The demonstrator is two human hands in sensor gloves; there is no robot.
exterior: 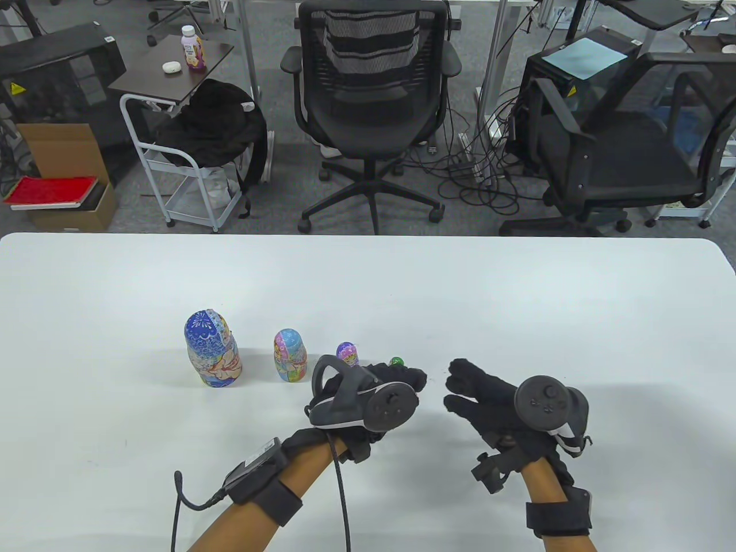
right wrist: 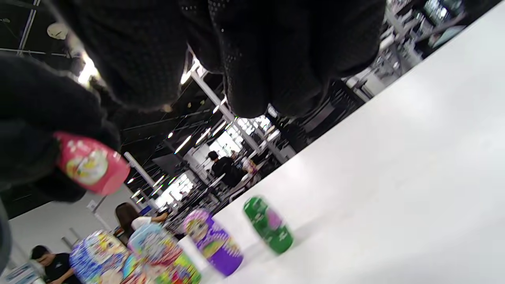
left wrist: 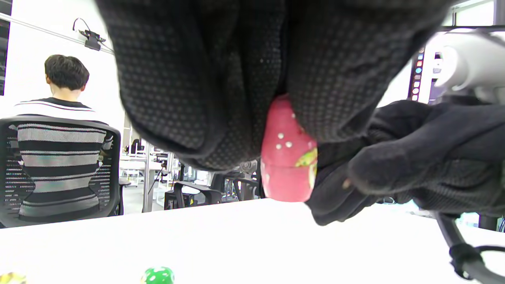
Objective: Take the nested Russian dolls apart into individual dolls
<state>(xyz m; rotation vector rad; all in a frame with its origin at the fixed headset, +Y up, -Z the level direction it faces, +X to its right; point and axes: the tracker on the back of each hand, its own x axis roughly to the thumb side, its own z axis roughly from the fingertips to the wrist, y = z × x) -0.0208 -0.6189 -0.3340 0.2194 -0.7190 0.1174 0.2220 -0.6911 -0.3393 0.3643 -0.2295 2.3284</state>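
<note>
The white table (exterior: 517, 299) fills the lower half of the table view, and 4 dolls stand on it in a row left of center, shrinking toward the right. The blue doll (exterior: 212, 348), the biggest, stands upright at the left end of the row. Just right of it, apart, stands the pink and blue doll (exterior: 290, 355). Next comes the purple doll (exterior: 347, 353), partly hidden behind the left hand (exterior: 368, 397); in the right wrist view it shows at lower center. The green doll (exterior: 396, 361) is only a small dot peeking over the left hand's fingers in the table view; in the right wrist view it stands on the table just right of the purple one, apart from it.

The smallest, the pink doll (left wrist: 289, 157), is off the table. The left hand grips it between curled fingers (left wrist: 205, 86), its lower end pointing down, just above the tabletop; it shows at center in the left wrist view and at the left edge of the right wrist view.

The right hand (exterior: 494, 402) sits near the lower right of the table view, just right of the left hand and apart from it, fingers loosely bent and holding nothing.
</note>
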